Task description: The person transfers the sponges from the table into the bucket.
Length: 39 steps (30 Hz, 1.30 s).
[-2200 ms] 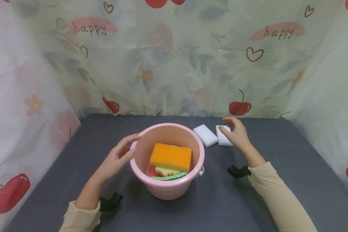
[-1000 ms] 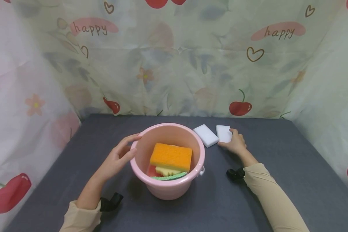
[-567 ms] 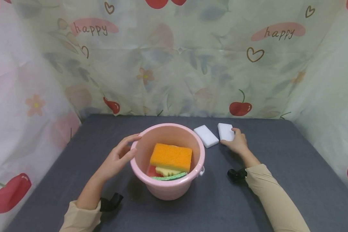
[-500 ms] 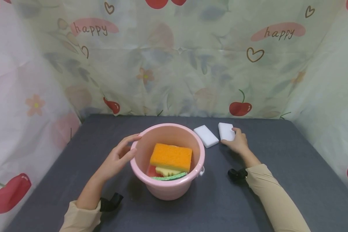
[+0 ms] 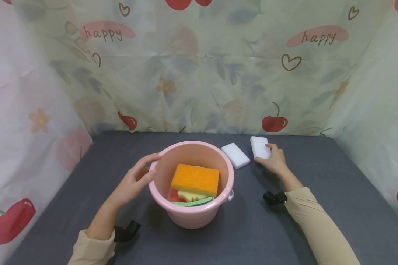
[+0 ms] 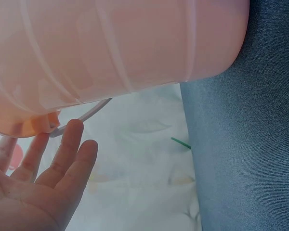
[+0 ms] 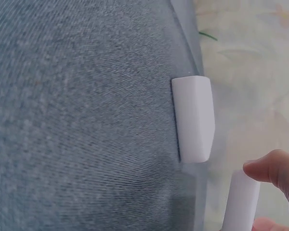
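A pink bucket (image 5: 190,217) stands mid-table. Inside it lie an orange sponge (image 5: 195,179), a pale yellow sponge (image 5: 192,195) beneath, and a green piece (image 5: 195,202) along the near wall; something red is partly hidden. My left hand (image 5: 136,180) touches the bucket's left rim, and its fingers look fairly straight in the left wrist view. Between thumb and fingers my right hand (image 5: 274,159) pinches a white sponge block (image 5: 260,147), seen above the table in the right wrist view. A second white sponge block (image 7: 194,119) lies on the table to the bucket's right.
The dark cloth-covered table (image 5: 318,176) reaches back to a printed curtain (image 5: 205,92), with more curtain at both sides. Black wrist mounts (image 5: 127,231) sit on both forearms. The bucket's handle (image 6: 86,113) hangs by its side.
My right hand has come down to one white sponge block, pinched it, and moved it slightly up and to the right. The left hand and the bucket have stayed in place.
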Each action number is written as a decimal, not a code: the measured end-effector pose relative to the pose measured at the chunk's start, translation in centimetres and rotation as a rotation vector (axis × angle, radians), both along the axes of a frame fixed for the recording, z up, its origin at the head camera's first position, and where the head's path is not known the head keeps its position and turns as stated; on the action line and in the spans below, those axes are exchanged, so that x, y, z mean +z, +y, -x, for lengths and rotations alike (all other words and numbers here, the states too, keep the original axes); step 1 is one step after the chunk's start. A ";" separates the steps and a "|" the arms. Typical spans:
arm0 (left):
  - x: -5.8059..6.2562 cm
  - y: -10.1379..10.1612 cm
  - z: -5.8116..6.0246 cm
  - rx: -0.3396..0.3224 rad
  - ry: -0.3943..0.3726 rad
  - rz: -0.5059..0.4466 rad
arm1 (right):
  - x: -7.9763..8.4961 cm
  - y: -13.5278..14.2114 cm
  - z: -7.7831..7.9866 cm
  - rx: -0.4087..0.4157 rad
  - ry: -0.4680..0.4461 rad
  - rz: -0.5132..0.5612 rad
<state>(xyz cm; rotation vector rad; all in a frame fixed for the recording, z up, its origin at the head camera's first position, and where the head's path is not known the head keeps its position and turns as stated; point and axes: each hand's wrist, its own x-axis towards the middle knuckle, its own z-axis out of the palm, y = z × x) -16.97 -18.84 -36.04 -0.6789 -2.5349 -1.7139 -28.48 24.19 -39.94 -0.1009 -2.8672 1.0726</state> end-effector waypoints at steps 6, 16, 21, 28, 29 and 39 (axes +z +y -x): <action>0.0 0.0 0.0 -0.003 0.005 -0.001 | 0.7 0.0 -0.4 0.033 0.038 -0.002; 0.0 0.0 0.0 0.003 0.006 -0.002 | 2.2 -0.5 -1.2 0.075 0.092 0.017; 0.0 0.0 0.0 -0.003 0.011 -0.008 | 2.9 -0.8 -1.6 0.092 0.106 0.027; 0.1 0.0 0.0 -0.008 0.011 -0.010 | 3.7 -1.1 -2.0 0.122 0.137 0.037; 0.1 0.0 0.0 -0.010 0.009 -0.012 | 3.8 -1.2 -2.1 0.123 0.137 0.038; 0.1 0.0 0.0 -0.008 0.013 -0.010 | 6.1 -2.2 -3.6 0.172 0.180 0.029</action>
